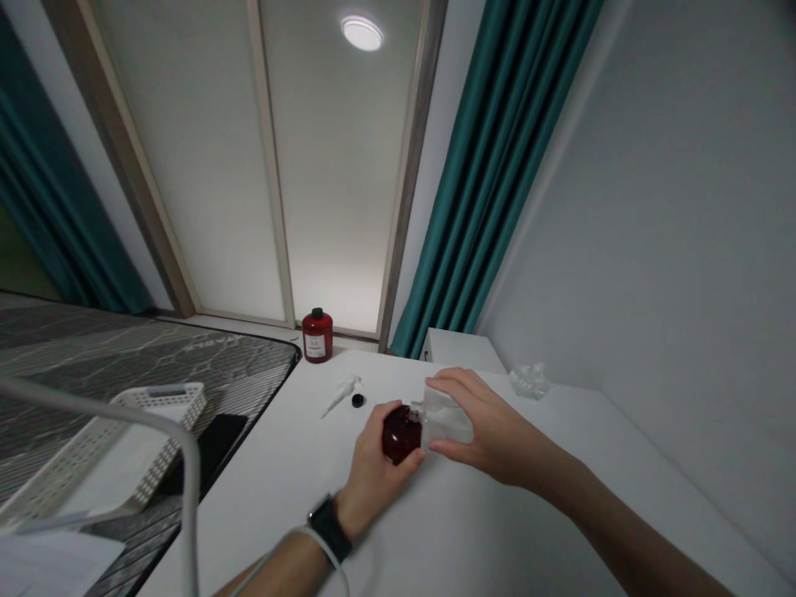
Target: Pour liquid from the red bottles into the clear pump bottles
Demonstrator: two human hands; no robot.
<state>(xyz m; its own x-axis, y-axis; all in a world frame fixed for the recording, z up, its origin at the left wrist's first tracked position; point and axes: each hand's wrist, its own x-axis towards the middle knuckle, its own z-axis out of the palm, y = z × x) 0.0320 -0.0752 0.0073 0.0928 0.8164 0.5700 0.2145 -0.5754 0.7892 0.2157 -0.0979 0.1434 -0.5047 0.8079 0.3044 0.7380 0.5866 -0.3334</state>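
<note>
White tabletop (473,531) under me, and my left hand (376,473) is wrapped right around a round dark red bottle (401,434), fingers curled over it, tipped on its side with the neck pointing right. My right hand (494,423) has a good hold on a clear square bottle (446,419), fingers across the top and thumb underneath, and it's tilted too. The two necks are right up against each other between my hands, though I can't tell if anything's flowing. Black watch (327,527) on my left wrist. Just past my hands, a white pump top (341,396) lies near a small black cap (357,400), and some clear crinkly thing (528,381) sits off to the right. Over on the left there's a white slotted basket (158,439) and a black flat object (211,448) on a grey patterned mat (143,365). At the far edge stands an upright red labelled bottle (317,335) with a black cap, then a white cabinet (463,350) and teal curtains (497,182).
</note>
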